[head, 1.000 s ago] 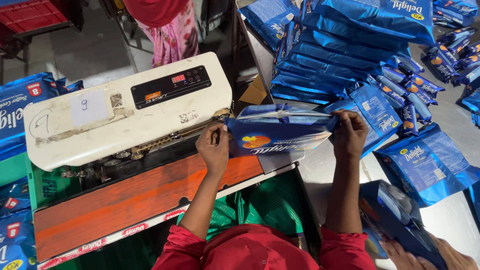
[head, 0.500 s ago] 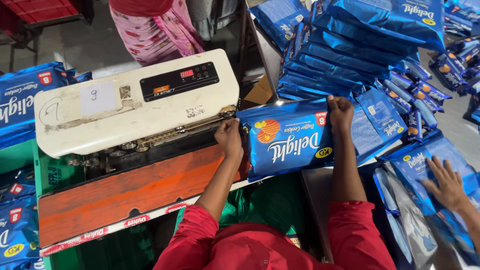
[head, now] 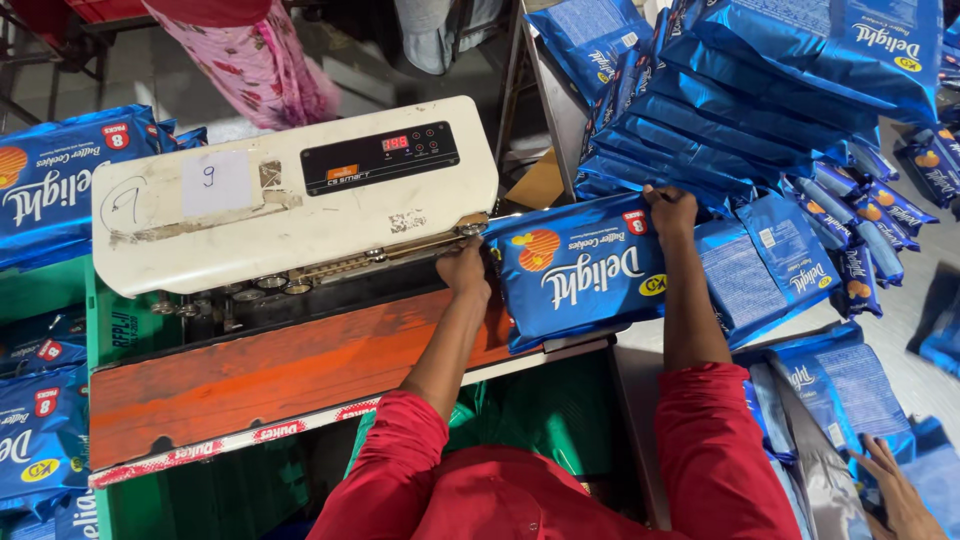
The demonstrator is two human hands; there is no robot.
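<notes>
Both hands grip the blue cookie packet (head: 585,272): left hand (head: 463,270) at the band sealer (head: 300,190) mouth, right hand (head: 672,208) trailing. Fingers seem close to the rollers; skewed feeding risks a crooked seal.

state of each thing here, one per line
sealer: on, display lit
blue pack: flat, left edge at sealer's slot
left hand: gripping pack's left edge
right hand: gripping pack's top right corner
pack stack: piled, leaning
</notes>
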